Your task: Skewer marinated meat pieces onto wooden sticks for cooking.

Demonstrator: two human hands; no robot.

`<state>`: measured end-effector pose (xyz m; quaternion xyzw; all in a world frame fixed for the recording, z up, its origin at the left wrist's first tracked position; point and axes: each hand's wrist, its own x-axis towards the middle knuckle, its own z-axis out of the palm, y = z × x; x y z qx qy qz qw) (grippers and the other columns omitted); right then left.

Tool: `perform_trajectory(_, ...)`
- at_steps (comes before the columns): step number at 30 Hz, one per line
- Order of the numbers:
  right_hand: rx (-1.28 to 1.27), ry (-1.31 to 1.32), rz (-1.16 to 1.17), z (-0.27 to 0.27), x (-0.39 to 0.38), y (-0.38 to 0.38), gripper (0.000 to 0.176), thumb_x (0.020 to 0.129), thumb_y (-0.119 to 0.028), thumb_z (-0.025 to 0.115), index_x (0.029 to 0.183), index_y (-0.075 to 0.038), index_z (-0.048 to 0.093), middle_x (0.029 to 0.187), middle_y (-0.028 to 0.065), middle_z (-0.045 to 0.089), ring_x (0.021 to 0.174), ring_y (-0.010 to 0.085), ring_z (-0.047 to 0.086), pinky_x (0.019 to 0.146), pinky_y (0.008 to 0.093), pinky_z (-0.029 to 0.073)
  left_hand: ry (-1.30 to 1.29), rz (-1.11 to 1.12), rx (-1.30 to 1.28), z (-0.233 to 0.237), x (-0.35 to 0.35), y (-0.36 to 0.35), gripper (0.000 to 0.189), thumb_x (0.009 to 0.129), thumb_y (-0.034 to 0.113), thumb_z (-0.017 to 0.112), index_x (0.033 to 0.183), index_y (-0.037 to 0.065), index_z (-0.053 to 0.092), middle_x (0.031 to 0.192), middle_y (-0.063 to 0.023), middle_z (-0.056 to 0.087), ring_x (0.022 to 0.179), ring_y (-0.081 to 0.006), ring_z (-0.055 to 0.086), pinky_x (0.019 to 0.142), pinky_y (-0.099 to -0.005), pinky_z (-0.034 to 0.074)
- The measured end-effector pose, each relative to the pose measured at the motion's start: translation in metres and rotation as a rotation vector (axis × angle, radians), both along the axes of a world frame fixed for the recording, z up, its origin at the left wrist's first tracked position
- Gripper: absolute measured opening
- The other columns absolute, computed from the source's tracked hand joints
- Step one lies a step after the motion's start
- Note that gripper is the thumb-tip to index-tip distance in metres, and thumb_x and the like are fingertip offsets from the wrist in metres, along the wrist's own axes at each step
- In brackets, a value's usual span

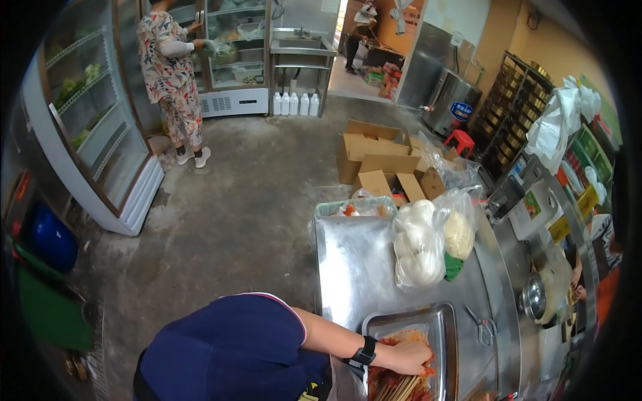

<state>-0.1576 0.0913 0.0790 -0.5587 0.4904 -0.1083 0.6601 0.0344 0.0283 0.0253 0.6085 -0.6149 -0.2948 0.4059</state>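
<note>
My left hand [410,357], with a black band [366,350] on the wrist, is over the right part of a metal tray [449,347]. Its fingers are curled down into red, sauce-coated food, and what they hold is hidden. Thin wooden sticks [403,387] lie below the hand in the tray, beside more red food [381,382]. Scissors [484,326] rest on the steel table [354,274] right of the tray. My right hand does not show.
Plastic bags of pale food [419,244] and a green basket [322,210] sit on the table's far part. Cardboard boxes [378,164] are beyond it. Another person [167,63] stands at a glass-door fridge [234,105]. Someone's hands [579,292] show at the right.
</note>
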Motion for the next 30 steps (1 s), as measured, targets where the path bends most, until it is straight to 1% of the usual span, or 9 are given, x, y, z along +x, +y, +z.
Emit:
perform_trajectory(11, -0.018, 0.056, 0.111, 0.013, -0.002, -0.002, 0.040, 0.085, -0.021, 0.057, 0.118, -0.002, 0.047, 0.093, 0.0046, 0.056, 0.073, 0.0113, 0.049, 0.062, 0.0251, 0.042, -0.131, -0.084, 0.122, 0.023, 0.008, -0.004, 0.026, 0.070, 0.023, 0.056, 0.071, -0.003, 0.062, 0.069, -0.0207, 0.060, 0.065, -0.0363, 0.060, 0.059, -0.0442, 0.047)
perform_trajectory(12, -0.126, 0.073, 0.108, 0.023, 0.004, -0.002, 0.036, 0.082, -0.022, 0.061, 0.111, -0.001, 0.054, 0.089, 0.0061, 0.060, 0.074, 0.0152, 0.054, 0.065, 0.0287, 0.045, -0.147, -0.113, 0.232, 0.036, 0.011, -0.002, 0.027, 0.070, 0.024, 0.056, 0.074, -0.002, 0.063, 0.070, -0.0200, 0.060, 0.064, -0.0342, 0.061, 0.057, -0.0432, 0.047)
perform_trajectory(14, -0.193, 0.045, 0.197, -0.020, -0.002, -0.020, 0.013, 0.080, -0.005, 0.047, 0.091, -0.001, 0.049, 0.061, 0.0047, 0.055, 0.050, 0.0105, 0.052, 0.044, 0.0238, 0.041, -0.040, -0.144, 0.295, 0.049, 0.017, 0.000, 0.028, 0.074, 0.026, 0.055, 0.078, 0.000, 0.065, 0.074, -0.0217, 0.061, 0.066, -0.0331, 0.062, 0.057, -0.0406, 0.048)
perform_trajectory(18, -0.213, 0.041, 0.249, -0.021, -0.008, -0.025, 0.019, 0.082, -0.017, 0.051, 0.090, 0.000, 0.048, 0.057, 0.0064, 0.057, 0.051, 0.0155, 0.059, 0.050, 0.0288, 0.046, 0.061, -0.223, 0.389, 0.011, 0.002, -0.018, 0.027, 0.079, 0.025, 0.053, 0.084, 0.000, 0.064, 0.069, -0.0151, 0.062, 0.064, -0.0255, 0.059, 0.060, -0.0354, 0.045)
perform_trajectory(19, -0.231, -0.002, 0.217, -0.038, -0.014, -0.024, 0.021, 0.084, -0.020, 0.053, 0.087, 0.001, 0.048, 0.059, 0.0074, 0.059, 0.052, 0.0170, 0.060, 0.050, 0.0305, 0.046, -0.087, -0.228, 0.281, -0.027, 0.004, -0.029, 0.024, 0.080, 0.021, 0.052, 0.085, 0.000, 0.064, 0.068, -0.0137, 0.062, 0.065, -0.0216, 0.059, 0.060, -0.0339, 0.045)
perform_trajectory(20, -0.153, 0.097, 0.263, -0.020, -0.013, -0.028, 0.028, 0.087, -0.024, 0.054, 0.098, 0.001, 0.048, 0.069, 0.0080, 0.061, 0.061, 0.0132, 0.062, 0.057, 0.0273, 0.049, -0.073, -0.231, 0.232, -0.031, 0.003, -0.029, 0.023, 0.080, 0.018, 0.051, 0.086, 0.000, 0.063, 0.070, -0.0144, 0.062, 0.067, -0.0201, 0.059, 0.061, -0.0333, 0.045)
perform_trajectory(21, -0.243, 0.117, 0.302, -0.018, -0.017, -0.030, 0.029, 0.086, -0.025, 0.055, 0.099, 0.001, 0.050, 0.072, 0.0092, 0.062, 0.064, 0.0149, 0.063, 0.059, 0.0278, 0.050, 0.010, -0.207, 0.234, -0.015, -0.001, -0.025, 0.031, 0.076, 0.026, 0.051, 0.076, -0.004, 0.061, 0.068, -0.0225, 0.059, 0.067, -0.0354, 0.059, 0.061, -0.0404, 0.045)
perform_trajectory(26, -0.662, 0.143, 0.175, 0.016, -0.052, -0.061, 0.041, 0.082, -0.037, 0.058, 0.104, -0.002, 0.059, 0.081, 0.0152, 0.065, 0.076, 0.0245, 0.064, 0.069, 0.0328, 0.050, -0.008, -0.181, 0.264, -0.006, 0.002, -0.023, 0.029, 0.076, 0.020, 0.052, 0.073, -0.007, 0.059, 0.064, -0.0243, 0.056, 0.061, -0.0356, 0.057, 0.057, -0.0403, 0.042)
perform_trajectory(30, -0.607, 0.147, -0.113, 0.061, -0.099, -0.109, 0.031, 0.084, -0.021, 0.058, 0.103, 0.004, 0.057, 0.083, 0.0082, 0.064, 0.075, 0.0115, 0.060, 0.067, 0.0243, 0.048, 0.011, -0.142, 0.227, -0.016, 0.010, -0.023, 0.028, 0.076, 0.018, 0.052, 0.073, -0.009, 0.058, 0.063, -0.0255, 0.055, 0.060, -0.0361, 0.056, 0.056, -0.0408, 0.042)
